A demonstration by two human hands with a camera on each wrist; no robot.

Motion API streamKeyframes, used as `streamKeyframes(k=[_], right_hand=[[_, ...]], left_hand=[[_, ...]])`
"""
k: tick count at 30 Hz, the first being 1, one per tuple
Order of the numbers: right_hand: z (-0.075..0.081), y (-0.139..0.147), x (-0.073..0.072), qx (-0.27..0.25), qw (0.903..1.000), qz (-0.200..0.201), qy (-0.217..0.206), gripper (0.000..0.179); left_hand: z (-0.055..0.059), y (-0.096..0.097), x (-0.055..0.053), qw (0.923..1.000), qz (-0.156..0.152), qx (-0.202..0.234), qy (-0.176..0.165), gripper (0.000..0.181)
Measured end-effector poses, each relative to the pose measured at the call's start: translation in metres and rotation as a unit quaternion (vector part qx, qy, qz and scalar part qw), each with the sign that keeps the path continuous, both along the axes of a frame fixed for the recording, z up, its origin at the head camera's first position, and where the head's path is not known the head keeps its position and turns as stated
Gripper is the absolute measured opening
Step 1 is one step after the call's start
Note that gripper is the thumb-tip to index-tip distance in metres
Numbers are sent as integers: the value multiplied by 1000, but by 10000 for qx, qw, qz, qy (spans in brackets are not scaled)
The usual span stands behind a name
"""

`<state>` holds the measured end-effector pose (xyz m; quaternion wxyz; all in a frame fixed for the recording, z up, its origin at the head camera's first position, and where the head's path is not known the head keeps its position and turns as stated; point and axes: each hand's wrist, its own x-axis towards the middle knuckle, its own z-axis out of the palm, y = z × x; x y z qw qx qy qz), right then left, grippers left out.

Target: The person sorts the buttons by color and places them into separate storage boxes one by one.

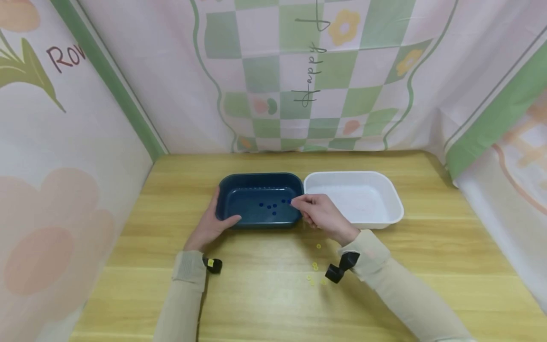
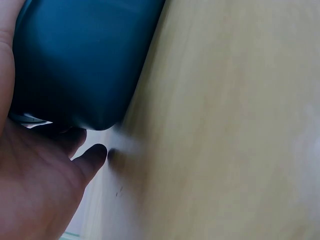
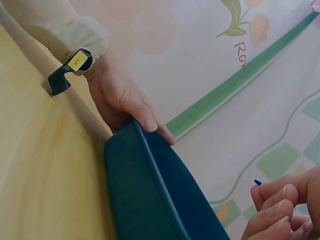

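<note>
My left hand (image 1: 208, 223) holds the left end of a dark blue tray (image 1: 260, 223), its thumb over the near rim and its fingers along the outer side. In the right wrist view that thumb lies on the rim. Several small blue pieces (image 1: 274, 213) are scattered on the tray's floor, mostly towards the right. Above the tray's right end, my right hand (image 1: 322, 213) has thumb and forefinger together. A tiny blue piece (image 3: 257, 182) shows at its fingertips in the right wrist view; its exact shape is too small to tell.
A white tray (image 1: 395, 209) stands beside the dark blue one on its right, partly behind the right hand. Several small yellow rings (image 1: 315, 266) lie on the wooden table (image 1: 256, 285) near the right wrist. Printed curtains (image 1: 265, 76) rise behind the table.
</note>
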<state>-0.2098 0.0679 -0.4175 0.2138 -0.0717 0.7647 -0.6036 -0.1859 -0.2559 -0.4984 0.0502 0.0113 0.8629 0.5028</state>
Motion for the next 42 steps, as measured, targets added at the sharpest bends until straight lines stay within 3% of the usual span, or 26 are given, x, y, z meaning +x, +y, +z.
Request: streamKeyframes(k=[12, 32, 42], right_hand=[[6, -9, -10, -99, 9999, 48, 42, 29], [5, -16, -27, 4, 9999, -27, 137, 27], [6, -22, -36, -79, 9999, -112, -51, 30]], left_hand=[[4, 1, -1, 10000, -16, -52, -14, 110], [-1, 1, 3, 10000, 32, -84, -12, 111], [-1, 1, 1, 10000, 47, -53, -5, 110]])
